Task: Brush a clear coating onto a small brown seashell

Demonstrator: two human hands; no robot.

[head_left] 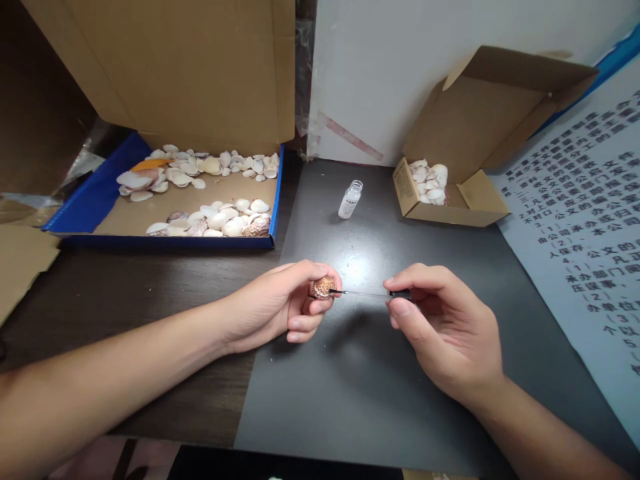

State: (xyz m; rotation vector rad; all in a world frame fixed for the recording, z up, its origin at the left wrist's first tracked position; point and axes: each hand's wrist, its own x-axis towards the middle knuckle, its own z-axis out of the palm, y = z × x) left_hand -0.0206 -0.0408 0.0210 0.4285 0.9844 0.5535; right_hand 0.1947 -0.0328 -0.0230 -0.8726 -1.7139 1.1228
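Note:
My left hand (287, 305) is closed around a small brown speckled seashell (323, 287), held above the dark grey mat (360, 393). My right hand (443, 327) pinches the black cap of a thin brush applicator (373, 293), whose tip touches the shell. A small open bottle (351, 199) with white contents stands on the mat behind the hands.
A large blue-rimmed cardboard box (165, 241) with several pale and brown shells lies at the back left. A small open cardboard box (453, 212) with several white shells sits at the back right. A printed sheet (590, 233) covers the right side. A white wall stands behind.

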